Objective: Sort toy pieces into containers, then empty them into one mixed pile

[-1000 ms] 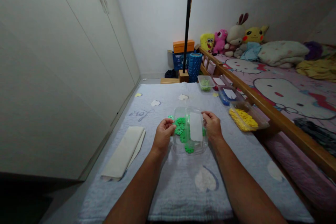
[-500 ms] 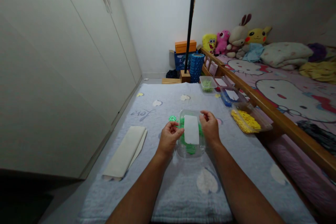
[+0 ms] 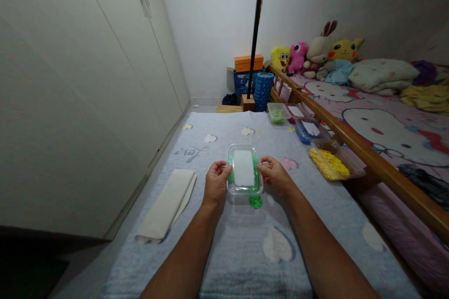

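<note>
A clear plastic box (image 3: 230, 187) with a white label (image 3: 243, 168) on top is between my hands, over the cloth. Green pieces show through it around the label; whether all are inside it or some lie beneath, I cannot tell. My left hand (image 3: 216, 183) grips its left edge, thumb on top. On the right edge, my right hand (image 3: 276, 174) pinches it between thumb and fingers. One green snowflake-shaped disc (image 3: 255, 202) appears just below the near edge, outside the lid's outline.
A folded cream cloth (image 3: 166, 205) rests at left. Along the right edge stand plastic boxes with yellow pieces (image 3: 329, 164), blue pieces (image 3: 304, 134) and light green pieces (image 3: 278, 116). A wooden bed rail (image 3: 368, 154) borders that side; a black pole (image 3: 255, 32) rises beyond the far end.
Both hands have shifted the box left and slightly away from me. The green disc formerly beside its upper left is no longer separately visible. The disc near the close edge now shows outside the box.
</note>
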Motion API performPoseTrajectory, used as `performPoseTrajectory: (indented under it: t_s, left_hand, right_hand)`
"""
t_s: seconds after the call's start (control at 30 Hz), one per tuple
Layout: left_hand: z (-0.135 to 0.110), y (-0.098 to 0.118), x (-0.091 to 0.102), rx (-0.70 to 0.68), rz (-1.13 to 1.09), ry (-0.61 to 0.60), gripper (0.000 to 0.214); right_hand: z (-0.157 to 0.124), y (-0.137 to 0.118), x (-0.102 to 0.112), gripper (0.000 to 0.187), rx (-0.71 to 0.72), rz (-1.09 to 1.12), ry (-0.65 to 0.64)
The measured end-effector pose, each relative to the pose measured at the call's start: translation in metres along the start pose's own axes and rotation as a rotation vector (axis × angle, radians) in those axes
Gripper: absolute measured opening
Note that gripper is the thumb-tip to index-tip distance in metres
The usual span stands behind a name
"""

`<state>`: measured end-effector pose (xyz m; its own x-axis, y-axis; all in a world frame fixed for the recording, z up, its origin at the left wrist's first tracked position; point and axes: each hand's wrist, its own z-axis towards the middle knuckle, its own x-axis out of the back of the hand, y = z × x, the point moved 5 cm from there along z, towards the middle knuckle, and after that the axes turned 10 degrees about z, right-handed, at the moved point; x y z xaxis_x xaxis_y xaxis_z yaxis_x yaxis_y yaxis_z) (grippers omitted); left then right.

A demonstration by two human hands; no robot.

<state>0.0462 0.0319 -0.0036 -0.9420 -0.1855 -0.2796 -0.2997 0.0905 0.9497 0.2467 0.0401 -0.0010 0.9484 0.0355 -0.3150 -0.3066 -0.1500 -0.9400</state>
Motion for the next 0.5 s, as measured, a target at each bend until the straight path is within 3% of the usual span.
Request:
performPoseTrajectory:
  t_s: [0.13,0.33,0.5]
  left_hand:
    - [-0.001,0.002,-0.004,0.018,0.038,-0.055,0.049]
    - [-0.006,0.010,-0.006,0.117,0.142,-0.231,0.057]
    - [-0.014,0.010,-0.003,0.273,0.232,-0.341,0.057]
  right_hand:
    - [0.001,0.001,0.002,0.048,0.003,0.057,0.068]
    - [0.005,0.001,0.012,0.042,0.098,0.085,0.140]
    - [0.008,0.002,0.018,0.043,0.152,0.102,0.185]
